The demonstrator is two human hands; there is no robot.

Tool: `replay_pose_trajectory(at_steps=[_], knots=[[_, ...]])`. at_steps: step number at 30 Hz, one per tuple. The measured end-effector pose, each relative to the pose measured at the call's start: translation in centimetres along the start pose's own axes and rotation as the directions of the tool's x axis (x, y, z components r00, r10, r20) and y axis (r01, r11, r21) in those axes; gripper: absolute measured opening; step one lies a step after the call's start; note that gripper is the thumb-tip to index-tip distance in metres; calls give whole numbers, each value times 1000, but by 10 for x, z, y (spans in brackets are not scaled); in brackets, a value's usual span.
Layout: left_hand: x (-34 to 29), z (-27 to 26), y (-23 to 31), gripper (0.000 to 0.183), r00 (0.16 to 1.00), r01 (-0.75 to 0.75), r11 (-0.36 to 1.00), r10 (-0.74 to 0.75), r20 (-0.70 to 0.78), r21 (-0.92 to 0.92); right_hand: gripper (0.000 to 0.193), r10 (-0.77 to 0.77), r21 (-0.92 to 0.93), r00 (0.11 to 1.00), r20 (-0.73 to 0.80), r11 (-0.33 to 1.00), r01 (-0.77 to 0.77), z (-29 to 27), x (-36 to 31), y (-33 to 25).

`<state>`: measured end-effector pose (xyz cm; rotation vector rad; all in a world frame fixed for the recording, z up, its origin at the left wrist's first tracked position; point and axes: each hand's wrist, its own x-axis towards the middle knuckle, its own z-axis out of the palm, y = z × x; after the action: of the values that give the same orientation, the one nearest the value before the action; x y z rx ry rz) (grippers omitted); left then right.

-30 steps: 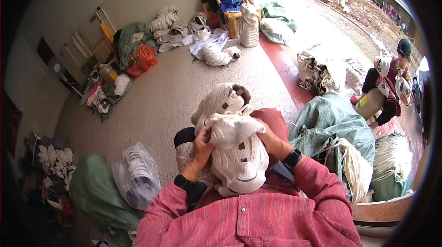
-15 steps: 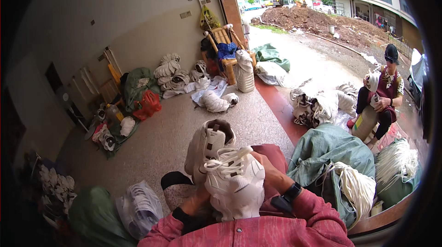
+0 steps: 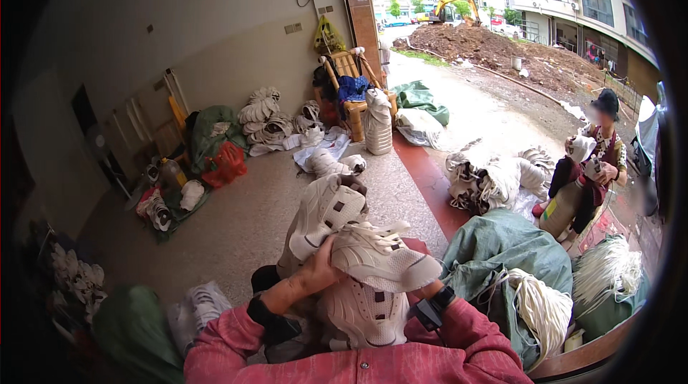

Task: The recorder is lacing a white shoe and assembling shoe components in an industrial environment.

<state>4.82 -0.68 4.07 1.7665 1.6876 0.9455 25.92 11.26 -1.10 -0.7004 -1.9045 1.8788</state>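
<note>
A white laced shoe upper [image 3: 383, 255] lies across the space between my hands, its toe pointing right. My left hand [image 3: 315, 271] is closed around its heel end, thumb up along the edge. My right hand [image 3: 428, 291] is under the toe, its fingers hidden by the upper. Just beyond stands another white shoe upper [image 3: 322, 212] with dark eyelet patches, close to my left fingers. Below the held one, a third white upper [image 3: 364, 316] rests on my lap, partly covered.
At right, a green sack [image 3: 494, 241] bears a bundle of white laces [image 3: 541, 305]; more laces [image 3: 609, 269] hang beside it. A seated person [image 3: 602, 147] handles shoe uppers. Piles of uppers [image 3: 494, 176], a bamboo chair [image 3: 351, 90] and a red bag [image 3: 228, 165] stand around.
The laced upper has turned from upright to lying sideways, toe to the right. My left hand has come up to its heel end, and my right hand has dropped under the toe.
</note>
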Motion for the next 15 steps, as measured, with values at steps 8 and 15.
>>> replay_pose_trajectory(at_steps=[8, 15], knots=[[96, 28, -59, 53, 908, 410, 435, -273, 317, -801, 63, 209, 822, 928, 307, 433, -370, 18, 33, 67], [108, 50, -84, 55, 980, -61, 764, 167, 106, -643, 52, -49, 315, 987, -155, 944, 96, 8, 6, 21]])
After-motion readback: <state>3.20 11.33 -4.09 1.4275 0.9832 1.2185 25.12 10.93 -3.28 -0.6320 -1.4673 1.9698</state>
